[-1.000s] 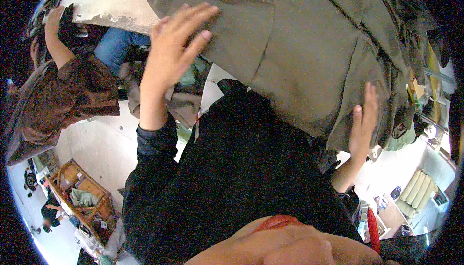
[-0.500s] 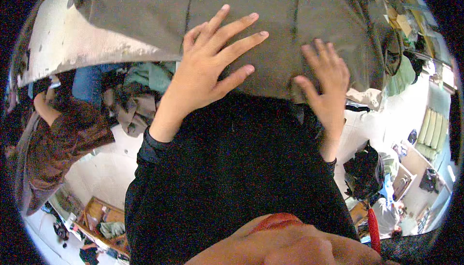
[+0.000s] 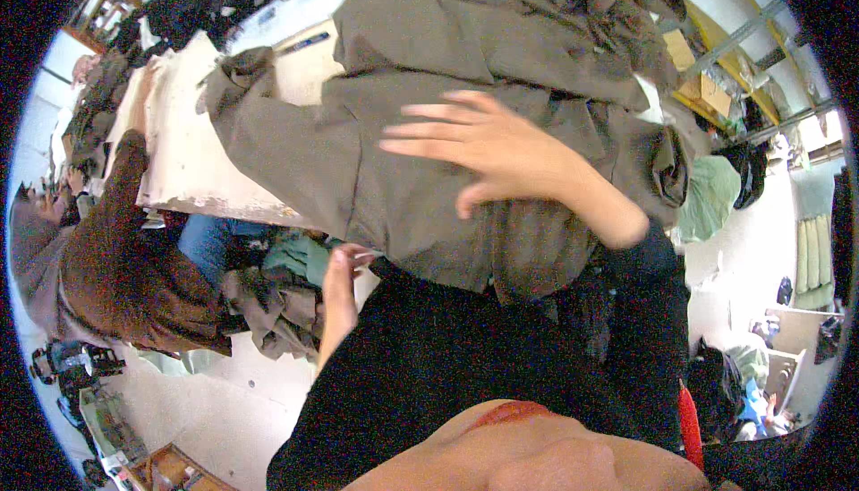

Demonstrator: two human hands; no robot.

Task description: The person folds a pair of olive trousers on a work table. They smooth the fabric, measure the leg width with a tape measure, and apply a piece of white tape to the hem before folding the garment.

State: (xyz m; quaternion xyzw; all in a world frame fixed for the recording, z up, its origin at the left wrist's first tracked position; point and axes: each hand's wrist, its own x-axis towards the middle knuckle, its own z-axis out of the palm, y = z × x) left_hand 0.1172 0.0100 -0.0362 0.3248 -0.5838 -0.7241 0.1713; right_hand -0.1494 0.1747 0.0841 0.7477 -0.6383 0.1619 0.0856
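Observation:
A large grey-brown cloth (image 3: 429, 178) with seams, perhaps part of a garment, spreads over the table and drapes past its front edge toward me. My right hand (image 3: 514, 155) reaches left across the cloth, palm down, with fingers stretched apart and slightly blurred. Whether it presses on the fabric or hovers just above is unclear. Lower on the left, my left hand (image 3: 338, 298) is at the cloth's front edge, thumb up and fingers curled at the fabric border. Its fingertips are partly hidden there, and it seems to pinch that edge.
The pale tabletop (image 3: 197, 160) shows at left, its front edge worn. A dark marker-like stick (image 3: 302, 44) lies farther back. A person in a brown sleeve (image 3: 134, 267) works at my left, near crumpled cloth (image 3: 273, 307). Dark fabric (image 3: 179, 21) is heaped at the far left; shelving (image 3: 725, 52) stands right.
My right hand has swung left across the cloth. My left hand has left the cloth's top for its front edge. The view has shifted, showing more of the table's far side.

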